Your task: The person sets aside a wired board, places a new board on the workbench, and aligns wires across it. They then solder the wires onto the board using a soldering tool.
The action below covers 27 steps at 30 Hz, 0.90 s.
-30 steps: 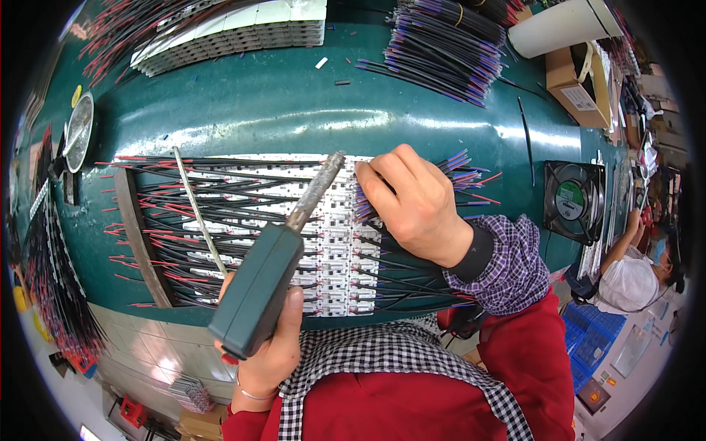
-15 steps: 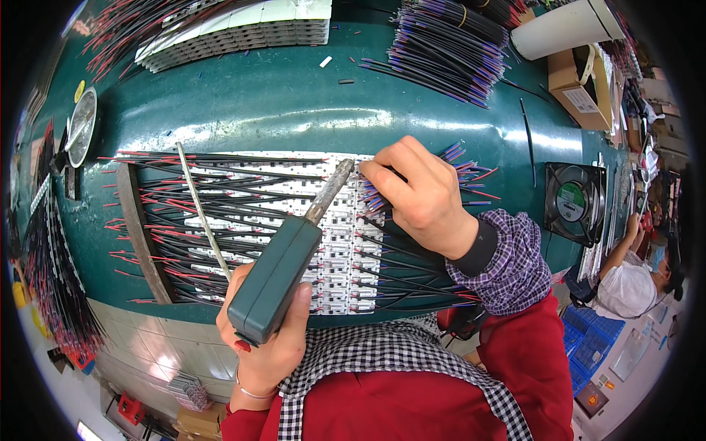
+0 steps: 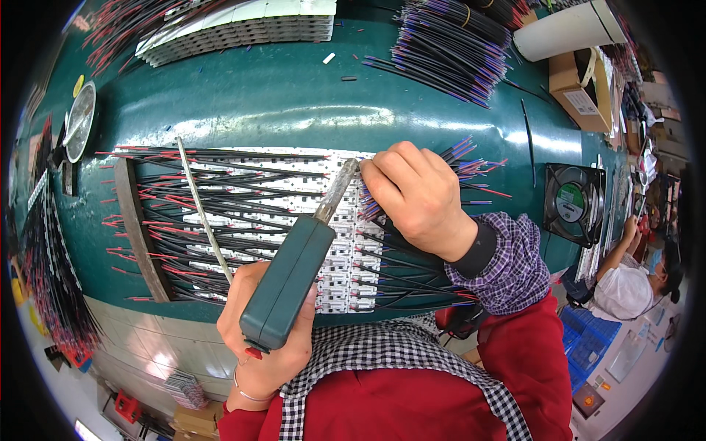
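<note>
Left hand [image 3: 237, 309] grasping soldering gun [image 3: 288, 283], right hand [image 3: 421, 197] curled at white boards [image 3: 340, 257], grip unclear, green-labelled fan [image 3: 574, 203]

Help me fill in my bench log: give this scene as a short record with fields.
Left hand: grips green tool, metal tip close to right fingers
Right hand: bent over upper right of white boards; hold unclear
Wires: run out both sides
Across left wires: dark bar, pale stick
Table: green
Far right: black fan

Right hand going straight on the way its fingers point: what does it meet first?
Likely the metal tip of the green tool in the left hand, though depth here is unclear.
</note>
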{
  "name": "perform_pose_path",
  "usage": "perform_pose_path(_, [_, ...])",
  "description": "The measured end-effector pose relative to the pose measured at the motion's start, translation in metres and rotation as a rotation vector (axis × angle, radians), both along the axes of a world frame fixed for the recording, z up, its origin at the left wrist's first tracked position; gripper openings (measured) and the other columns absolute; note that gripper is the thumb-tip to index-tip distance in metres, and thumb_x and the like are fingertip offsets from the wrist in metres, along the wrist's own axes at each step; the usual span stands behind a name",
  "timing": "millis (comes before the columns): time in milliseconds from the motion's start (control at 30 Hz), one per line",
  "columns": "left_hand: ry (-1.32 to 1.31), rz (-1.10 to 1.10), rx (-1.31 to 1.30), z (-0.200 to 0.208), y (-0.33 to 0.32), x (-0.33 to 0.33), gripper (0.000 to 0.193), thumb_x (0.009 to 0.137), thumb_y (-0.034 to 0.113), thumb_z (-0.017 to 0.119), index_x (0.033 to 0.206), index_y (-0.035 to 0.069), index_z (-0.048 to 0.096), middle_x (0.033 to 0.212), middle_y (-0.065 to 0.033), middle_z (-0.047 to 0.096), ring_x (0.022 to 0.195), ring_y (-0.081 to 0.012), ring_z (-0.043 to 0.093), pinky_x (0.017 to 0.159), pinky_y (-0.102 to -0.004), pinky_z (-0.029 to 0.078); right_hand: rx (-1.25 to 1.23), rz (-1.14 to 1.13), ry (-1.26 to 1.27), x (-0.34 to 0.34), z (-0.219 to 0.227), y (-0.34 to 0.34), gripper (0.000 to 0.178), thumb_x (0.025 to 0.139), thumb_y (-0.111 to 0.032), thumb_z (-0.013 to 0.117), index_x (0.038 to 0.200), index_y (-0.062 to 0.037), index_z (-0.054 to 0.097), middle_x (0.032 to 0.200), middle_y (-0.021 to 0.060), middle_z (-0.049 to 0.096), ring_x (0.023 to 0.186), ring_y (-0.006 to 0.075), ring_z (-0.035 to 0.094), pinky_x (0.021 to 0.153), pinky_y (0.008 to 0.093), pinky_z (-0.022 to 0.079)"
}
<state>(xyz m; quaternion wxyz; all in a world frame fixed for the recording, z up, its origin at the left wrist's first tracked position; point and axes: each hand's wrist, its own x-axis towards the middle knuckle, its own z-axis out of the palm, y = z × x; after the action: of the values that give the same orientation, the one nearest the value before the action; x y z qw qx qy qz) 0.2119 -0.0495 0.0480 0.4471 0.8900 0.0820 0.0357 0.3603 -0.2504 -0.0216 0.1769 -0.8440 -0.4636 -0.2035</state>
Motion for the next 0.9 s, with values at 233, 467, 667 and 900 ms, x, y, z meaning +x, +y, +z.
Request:
perform_pose_path(233, [0.133, 0.191, -0.190, -0.001, 0.001, -0.018, 0.024, 0.082, 0.002, 0.079, 0.104, -0.003, 0.072, 0.099, -0.0119, 0.068, 0.085, -0.0230, 0.066, 0.075, -0.0310, 0.053, -0.014, 0.006, -0.005, 0.000, 0.001, 0.000, 0.015, 0.073, -0.011, 0.063, 0.085, -0.0016, 0.064, 0.082, 0.0040, 0.052, 0.076, 0.0179, 0.054, 0.056, 0.0299, 0.040])
perform_pose_path(467, [-0.057, 0.376, -0.436, -0.006, 0.009, -0.035, 0.056, 0.085, -0.005, 0.072, 0.137, -0.002, 0.051, 0.115, -0.0151, 0.065, 0.066, -0.0108, 0.054, 0.050, -0.0240, 0.043, 0.024, 0.000, 0.100, 0.000, 0.012, -0.004, 0.021, 0.075, -0.010, 0.063, 0.094, -0.0010, 0.066, 0.089, 0.0055, 0.057, 0.083, 0.0208, 0.058, 0.063, 0.0306, 0.045])
perform_pose_path(667, [0.085, 0.383, -0.398, 0.000, 0.005, -0.034, 0.047, 0.085, -0.003, 0.074, 0.130, -0.003, 0.059, 0.114, -0.0133, 0.068, 0.078, -0.0126, 0.061, 0.062, -0.0244, 0.050, -0.011, -0.035, 0.094, -0.005, 0.011, -0.014, 0.028, 0.076, -0.009, 0.063, 0.103, -0.0014, 0.068, 0.098, 0.0073, 0.062, 0.087, 0.0213, 0.061, 0.068, 0.0317, 0.047])
perform_pose_path(900, [0.150, 0.276, -0.436, 0.001, 0.004, -0.031, 0.047, 0.086, 0.001, 0.078, 0.130, -0.003, 0.062, 0.118, -0.0128, 0.069, 0.106, -0.0204, 0.065, 0.095, -0.0327, 0.051, -0.001, -0.011, 0.099, -0.011, 0.019, -0.016, 0.033, 0.077, -0.010, 0.064, 0.108, 0.0001, 0.069, 0.097, 0.0067, 0.061, 0.085, 0.0208, 0.059, 0.068, 0.0312, 0.046])
